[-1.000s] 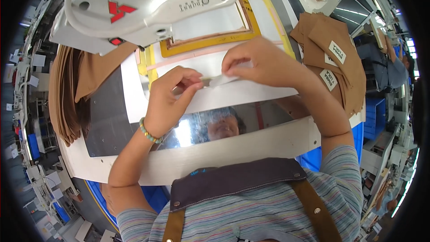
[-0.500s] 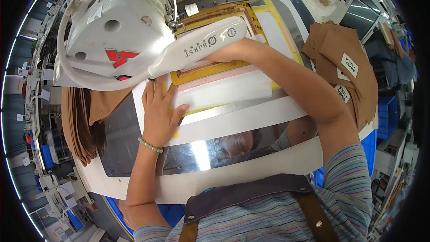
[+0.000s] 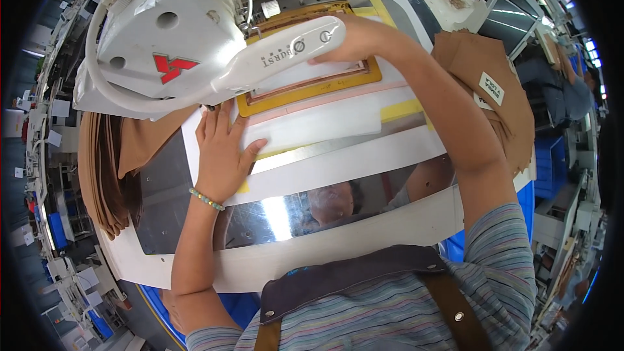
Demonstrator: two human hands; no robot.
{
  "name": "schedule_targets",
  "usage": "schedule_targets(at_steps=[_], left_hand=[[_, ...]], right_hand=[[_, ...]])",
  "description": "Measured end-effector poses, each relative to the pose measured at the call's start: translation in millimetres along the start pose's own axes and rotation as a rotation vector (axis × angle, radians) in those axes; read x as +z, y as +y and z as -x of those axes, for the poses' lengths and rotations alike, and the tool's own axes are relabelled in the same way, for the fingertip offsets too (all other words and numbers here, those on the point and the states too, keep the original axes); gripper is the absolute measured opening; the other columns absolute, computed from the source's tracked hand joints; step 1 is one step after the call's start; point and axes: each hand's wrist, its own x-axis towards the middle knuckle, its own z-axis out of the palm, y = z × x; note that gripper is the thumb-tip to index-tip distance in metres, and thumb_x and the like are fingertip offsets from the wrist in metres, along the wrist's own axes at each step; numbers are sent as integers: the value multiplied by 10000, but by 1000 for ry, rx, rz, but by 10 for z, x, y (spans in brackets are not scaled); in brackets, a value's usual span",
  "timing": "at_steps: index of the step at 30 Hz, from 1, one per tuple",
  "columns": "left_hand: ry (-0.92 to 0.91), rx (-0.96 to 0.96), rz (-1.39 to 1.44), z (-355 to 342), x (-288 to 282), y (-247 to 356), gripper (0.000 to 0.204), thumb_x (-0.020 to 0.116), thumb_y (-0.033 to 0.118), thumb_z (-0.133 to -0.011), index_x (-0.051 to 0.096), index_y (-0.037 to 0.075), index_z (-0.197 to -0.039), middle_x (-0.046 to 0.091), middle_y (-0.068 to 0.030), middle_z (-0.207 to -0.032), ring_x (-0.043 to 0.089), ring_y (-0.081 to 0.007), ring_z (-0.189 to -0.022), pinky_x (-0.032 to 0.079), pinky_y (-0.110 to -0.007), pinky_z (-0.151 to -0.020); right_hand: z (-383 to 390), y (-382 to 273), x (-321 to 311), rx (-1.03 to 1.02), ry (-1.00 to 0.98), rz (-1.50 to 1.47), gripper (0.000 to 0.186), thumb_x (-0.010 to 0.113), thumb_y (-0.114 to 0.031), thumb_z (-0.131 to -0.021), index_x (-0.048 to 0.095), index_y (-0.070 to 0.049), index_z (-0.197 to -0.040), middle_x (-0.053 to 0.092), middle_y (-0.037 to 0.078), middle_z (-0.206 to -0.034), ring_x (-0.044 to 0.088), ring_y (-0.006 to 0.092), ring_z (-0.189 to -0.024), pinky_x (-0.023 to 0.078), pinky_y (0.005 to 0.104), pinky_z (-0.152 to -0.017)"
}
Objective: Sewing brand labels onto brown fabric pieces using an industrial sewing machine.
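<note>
My left hand (image 3: 222,156) lies flat with its fingers spread on a white sheet (image 3: 305,127). Its fingertips are by the lower left corner of a yellow rectangular frame (image 3: 312,99) with a brown inner border. My right hand (image 3: 354,39) reaches over the right part of that frame. Most of its fingers are hidden behind a white lamp arm (image 3: 279,52), and only a fingertip shows below it. Whether it holds anything cannot be seen. Under the frame, the white sheet has yellow strips along its edges and a pink line.
A white sewing machine head (image 3: 149,32) overhangs the work from the upper left. Brown fabric pieces hang at the left (image 3: 107,175), and a stack of brown pieces (image 3: 481,84) with white labels lies at the right. A shiny metal plate (image 3: 286,221) covers the near table.
My right hand has shifted farther away, up along the frame's right side, so less of it is behind the lamp arm. My left hand stays flat. The whole view has shifted slightly.
</note>
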Motion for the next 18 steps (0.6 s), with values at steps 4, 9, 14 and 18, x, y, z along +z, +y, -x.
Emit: schedule_targets(at_steps=[4,9,14,18], left_hand=[[19,-10,-2,2,14,12,628,573,465,-1066,605,-32,-1450,396,-257,-1681,302,-446,-1572,210,-537,-1270],[-1,-15,-1,-2,-6,15,623,576,460,-1065,603,-17,-1465,392,-254,-1684,292,-448,-1579,203,-532,-1277],[24,6,-9,-3,-9,0,613,588,452,-1060,613,-19,-1452,394,-248,-1685,294,-444,-1577,208,-529,-1275],[-11,-7,-18,-6,4,-20,612,591,453,-1058,615,-18,-1448,394,-245,-1684,298,-442,-1573,214,-527,-1272]], right_hand=[[300,155,-431,82,-231,0,233,747,-194,-881,786,-48,-1059,789,85,-927,721,200,-843,550,345,-770],[322,217,-354,70,-138,-65,156,759,-181,-845,790,-94,-970,758,63,-874,700,226,-841,538,384,-745],[328,248,-298,65,-135,-27,163,720,-138,-841,776,-88,-986,750,49,-874,701,220,-875,532,380,-758],[359,161,-332,53,-222,-8,160,664,-78,-854,731,-35,-993,724,53,-786,681,193,-772,510,351,-722]])
